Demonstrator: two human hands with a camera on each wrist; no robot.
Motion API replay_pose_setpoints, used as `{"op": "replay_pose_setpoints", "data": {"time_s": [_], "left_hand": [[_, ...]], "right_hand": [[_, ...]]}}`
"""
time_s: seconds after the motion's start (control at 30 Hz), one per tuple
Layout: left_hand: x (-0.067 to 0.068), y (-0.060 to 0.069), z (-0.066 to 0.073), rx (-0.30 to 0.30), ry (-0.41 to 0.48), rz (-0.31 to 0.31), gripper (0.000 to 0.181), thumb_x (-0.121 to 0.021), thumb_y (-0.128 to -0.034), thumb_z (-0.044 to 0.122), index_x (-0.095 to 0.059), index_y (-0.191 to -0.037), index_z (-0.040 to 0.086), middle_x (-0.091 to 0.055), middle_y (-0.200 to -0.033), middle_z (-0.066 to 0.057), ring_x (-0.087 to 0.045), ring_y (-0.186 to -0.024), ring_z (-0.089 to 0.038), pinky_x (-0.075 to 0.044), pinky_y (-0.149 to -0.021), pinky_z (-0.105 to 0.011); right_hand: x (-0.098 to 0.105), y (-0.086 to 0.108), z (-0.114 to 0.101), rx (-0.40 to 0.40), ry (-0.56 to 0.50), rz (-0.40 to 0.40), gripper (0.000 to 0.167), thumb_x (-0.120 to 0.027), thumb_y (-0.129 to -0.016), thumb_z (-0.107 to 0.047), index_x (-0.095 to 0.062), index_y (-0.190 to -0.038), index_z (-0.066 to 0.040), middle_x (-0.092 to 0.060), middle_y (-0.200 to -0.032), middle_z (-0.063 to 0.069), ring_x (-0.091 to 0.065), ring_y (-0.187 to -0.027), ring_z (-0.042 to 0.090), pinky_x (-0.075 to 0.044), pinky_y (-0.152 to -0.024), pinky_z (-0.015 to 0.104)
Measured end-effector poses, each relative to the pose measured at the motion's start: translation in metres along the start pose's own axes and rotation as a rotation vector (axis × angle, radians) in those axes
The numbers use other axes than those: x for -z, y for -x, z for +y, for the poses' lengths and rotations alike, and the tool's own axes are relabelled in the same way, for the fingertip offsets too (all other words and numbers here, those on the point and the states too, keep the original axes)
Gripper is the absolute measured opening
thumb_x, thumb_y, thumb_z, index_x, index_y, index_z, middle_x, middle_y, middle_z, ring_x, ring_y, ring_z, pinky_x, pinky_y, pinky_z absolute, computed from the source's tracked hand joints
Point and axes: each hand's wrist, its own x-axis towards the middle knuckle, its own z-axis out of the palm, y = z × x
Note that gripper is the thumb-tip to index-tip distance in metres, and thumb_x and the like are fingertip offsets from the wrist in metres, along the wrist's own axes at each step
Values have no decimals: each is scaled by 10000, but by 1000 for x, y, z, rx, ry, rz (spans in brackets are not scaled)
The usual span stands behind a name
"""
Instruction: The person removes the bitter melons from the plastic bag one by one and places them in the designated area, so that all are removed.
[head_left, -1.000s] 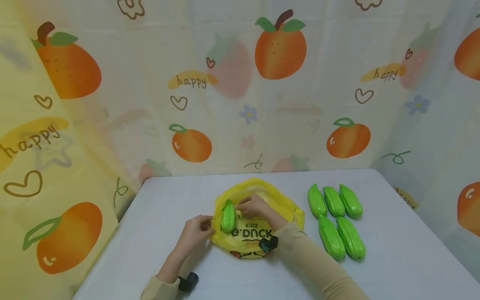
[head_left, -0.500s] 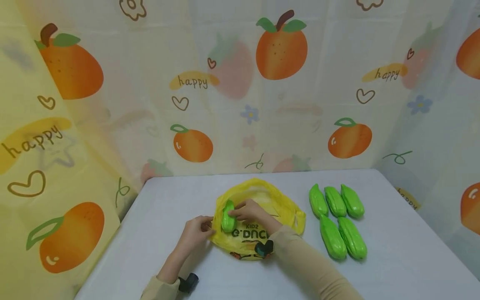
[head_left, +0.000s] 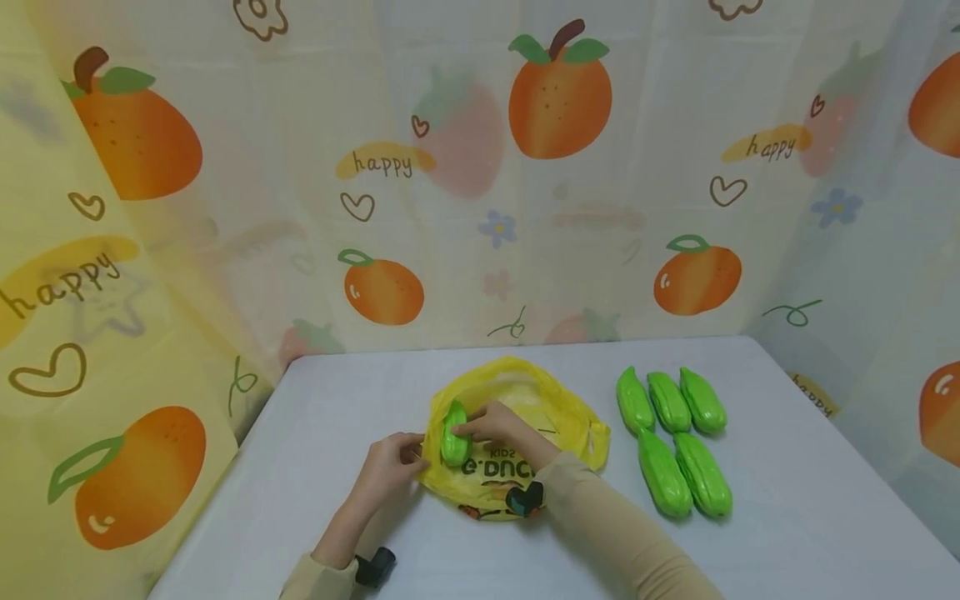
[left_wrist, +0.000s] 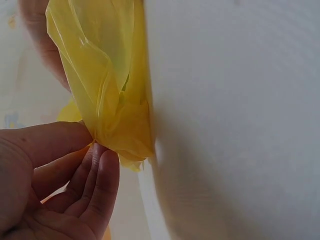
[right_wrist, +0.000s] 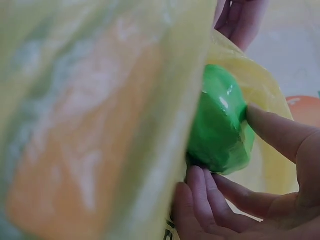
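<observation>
A yellow plastic bag (head_left: 570,408) with dark print lies on the white table, its mouth spread. My left hand (head_left: 393,460) pinches the bag's left rim between thumb and fingers, as the left wrist view also shows. Inside the mouth, at the left, is a glossy green ridged toy vegetable (head_left: 453,446) with a pointed tip; its exact kind is unclear. My right hand (head_left: 501,423) reaches into the bag and holds this piece, thumb on one side and fingertips beneath in the right wrist view. Bag film (right_wrist: 100,125) hides part of the green piece (right_wrist: 222,122) there.
Several like green pieces (head_left: 664,475) lie in two rows on the table (head_left: 810,500), right of the bag. A curtain (head_left: 465,275) printed with fruit stands behind and at both sides. Each wrist wears a small black camera (head_left: 375,568).
My right hand has moved left inside the bag, from beside the green piece to a hold on it. My left hand stays on the rim.
</observation>
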Motion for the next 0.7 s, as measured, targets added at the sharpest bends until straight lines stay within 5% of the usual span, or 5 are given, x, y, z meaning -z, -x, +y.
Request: {"op": "replay_pose_setpoints", "data": {"time_s": [0.3,0.7], "left_hand": [[0,0,0,-5,8,9,334,-752,-742,4,-690,-1071,-8,-675,-836,-33,-624,-724,-112,-518,-642,-224],[2,1,2,3,17,3,332,-746,-753,10,-688,-1080,-1,-669,-840,-28,-618,-737,-111,-528,-659,-248]], "right_hand": [[0,3,-4,-20,-38,-19,544,-787,-773,-234,-594,-1170,85,-632,-1105,192,-665,-955,295,-582,-668,360],[3,8,-1,-10,-125,-61,545,-763,-787,-138,-544,-1208,130,-623,-1088,223,-654,-979,336,-581,-695,406]]}}
